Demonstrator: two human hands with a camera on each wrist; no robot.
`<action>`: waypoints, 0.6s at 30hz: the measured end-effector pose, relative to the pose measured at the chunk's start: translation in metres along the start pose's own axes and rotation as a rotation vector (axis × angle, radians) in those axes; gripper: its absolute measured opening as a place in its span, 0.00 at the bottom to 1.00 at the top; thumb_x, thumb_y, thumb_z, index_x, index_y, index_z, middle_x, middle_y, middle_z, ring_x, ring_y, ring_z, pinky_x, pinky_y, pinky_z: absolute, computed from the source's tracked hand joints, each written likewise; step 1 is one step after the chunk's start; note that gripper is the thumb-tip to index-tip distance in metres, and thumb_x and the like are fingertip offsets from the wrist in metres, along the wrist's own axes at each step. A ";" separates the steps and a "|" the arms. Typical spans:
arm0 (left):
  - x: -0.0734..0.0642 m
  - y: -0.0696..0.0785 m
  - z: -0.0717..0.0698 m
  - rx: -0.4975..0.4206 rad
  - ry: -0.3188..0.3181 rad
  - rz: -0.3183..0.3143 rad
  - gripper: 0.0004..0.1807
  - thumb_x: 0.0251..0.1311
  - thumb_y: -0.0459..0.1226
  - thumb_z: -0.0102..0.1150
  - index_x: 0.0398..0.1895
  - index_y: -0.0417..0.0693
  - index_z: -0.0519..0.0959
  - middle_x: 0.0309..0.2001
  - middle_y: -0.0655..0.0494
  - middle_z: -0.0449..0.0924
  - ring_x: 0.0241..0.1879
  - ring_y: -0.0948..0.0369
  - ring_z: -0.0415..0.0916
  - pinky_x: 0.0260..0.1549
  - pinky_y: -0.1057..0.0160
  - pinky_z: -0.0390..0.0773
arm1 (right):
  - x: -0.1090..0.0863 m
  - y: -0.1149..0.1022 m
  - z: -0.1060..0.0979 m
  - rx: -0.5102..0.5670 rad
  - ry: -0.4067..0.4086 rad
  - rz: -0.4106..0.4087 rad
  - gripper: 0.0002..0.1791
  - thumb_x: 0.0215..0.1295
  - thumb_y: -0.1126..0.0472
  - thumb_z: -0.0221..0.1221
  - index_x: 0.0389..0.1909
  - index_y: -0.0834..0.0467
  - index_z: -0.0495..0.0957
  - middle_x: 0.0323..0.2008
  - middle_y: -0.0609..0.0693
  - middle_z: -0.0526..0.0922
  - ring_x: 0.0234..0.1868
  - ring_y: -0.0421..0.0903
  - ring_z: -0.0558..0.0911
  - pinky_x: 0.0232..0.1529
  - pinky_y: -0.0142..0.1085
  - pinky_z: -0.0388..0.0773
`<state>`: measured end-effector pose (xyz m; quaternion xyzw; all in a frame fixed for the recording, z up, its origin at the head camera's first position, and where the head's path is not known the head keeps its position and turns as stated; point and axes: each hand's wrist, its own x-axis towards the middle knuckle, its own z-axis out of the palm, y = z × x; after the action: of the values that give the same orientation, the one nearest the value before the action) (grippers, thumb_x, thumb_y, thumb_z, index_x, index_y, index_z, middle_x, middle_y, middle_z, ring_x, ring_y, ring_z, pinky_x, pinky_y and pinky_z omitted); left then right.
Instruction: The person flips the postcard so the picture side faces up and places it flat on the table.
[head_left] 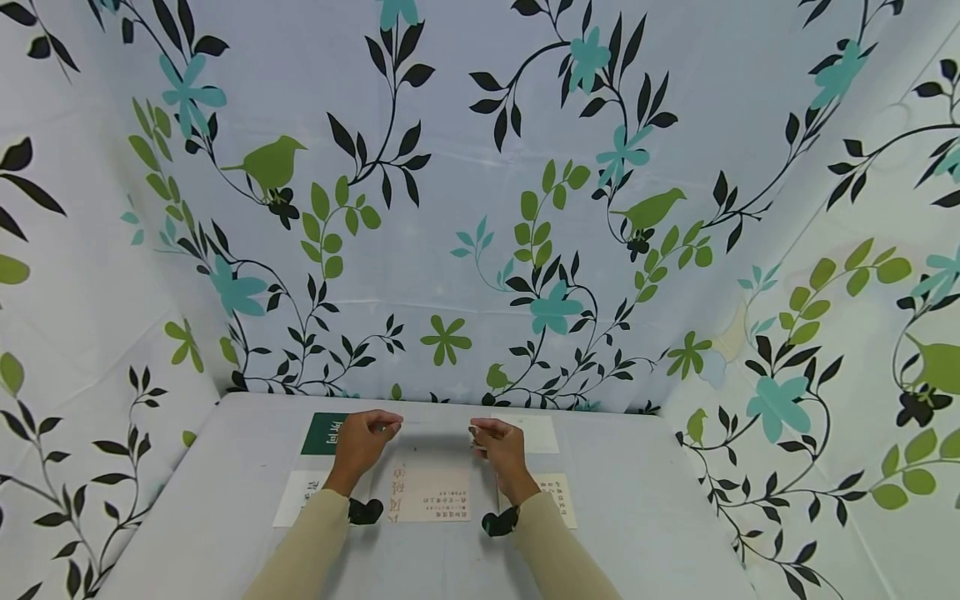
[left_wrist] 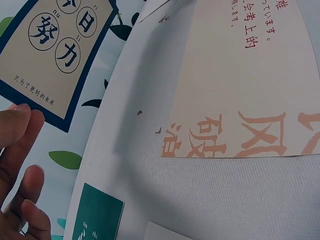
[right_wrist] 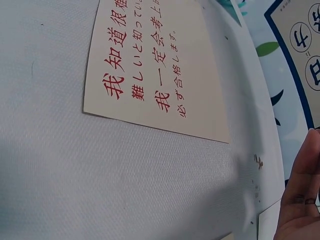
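Between the two hands is a card with a dark blue border and circled blue characters [left_wrist: 50, 80]; the right wrist view shows part of the same card [right_wrist: 302, 60]. My left hand [head_left: 362, 446] pinches it at a lower corner, with thumb and fingertips on the border. On the opposite side my right hand [head_left: 504, 450] holds it by the edge with the fingertips. In the head view it is raised over the table and hard to make out. Below the hands, a cream card with red and orange writing [head_left: 429, 492] lies flat.
A dark green card [head_left: 318, 435] and a white card [head_left: 292, 492] lie at the left, the white one partly behind the left forearm. At the right lie a pale card [head_left: 542, 435] and a cream card [head_left: 561, 500]. Patterned cloth [head_left: 450, 250] rises behind the white table [head_left: 225, 500].
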<state>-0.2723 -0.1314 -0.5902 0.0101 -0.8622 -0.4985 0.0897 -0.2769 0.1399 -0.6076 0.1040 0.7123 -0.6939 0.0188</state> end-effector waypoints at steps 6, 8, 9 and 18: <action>0.000 0.001 0.001 -0.002 0.004 -0.016 0.06 0.68 0.36 0.70 0.44 0.52 0.92 0.46 0.53 0.91 0.42 0.56 0.78 0.47 0.56 0.75 | -0.001 0.000 0.001 -0.002 0.007 -0.024 0.11 0.70 0.63 0.69 0.51 0.58 0.89 0.48 0.54 0.92 0.44 0.51 0.90 0.47 0.42 0.88; 0.000 0.002 0.001 -0.001 0.005 -0.025 0.06 0.68 0.36 0.69 0.44 0.51 0.91 0.45 0.53 0.92 0.42 0.56 0.79 0.47 0.56 0.76 | -0.001 0.000 0.001 -0.003 0.012 -0.023 0.11 0.70 0.63 0.69 0.50 0.58 0.89 0.47 0.54 0.92 0.43 0.48 0.90 0.46 0.42 0.88; 0.000 0.002 0.002 0.001 0.006 -0.029 0.06 0.68 0.35 0.69 0.44 0.50 0.91 0.44 0.53 0.92 0.42 0.56 0.79 0.47 0.56 0.76 | -0.001 -0.001 0.001 -0.002 0.015 -0.017 0.10 0.70 0.63 0.69 0.50 0.58 0.90 0.46 0.53 0.91 0.42 0.47 0.89 0.46 0.41 0.88; -0.001 0.006 0.002 0.007 0.008 -0.046 0.06 0.68 0.35 0.69 0.44 0.49 0.90 0.43 0.51 0.91 0.43 0.54 0.80 0.49 0.53 0.78 | 0.003 0.000 0.003 0.012 0.045 0.023 0.09 0.69 0.64 0.70 0.48 0.57 0.89 0.44 0.51 0.88 0.48 0.53 0.89 0.46 0.40 0.88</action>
<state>-0.2714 -0.1266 -0.5864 0.0320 -0.8631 -0.4973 0.0816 -0.2802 0.1374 -0.6079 0.1280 0.7070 -0.6954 0.0100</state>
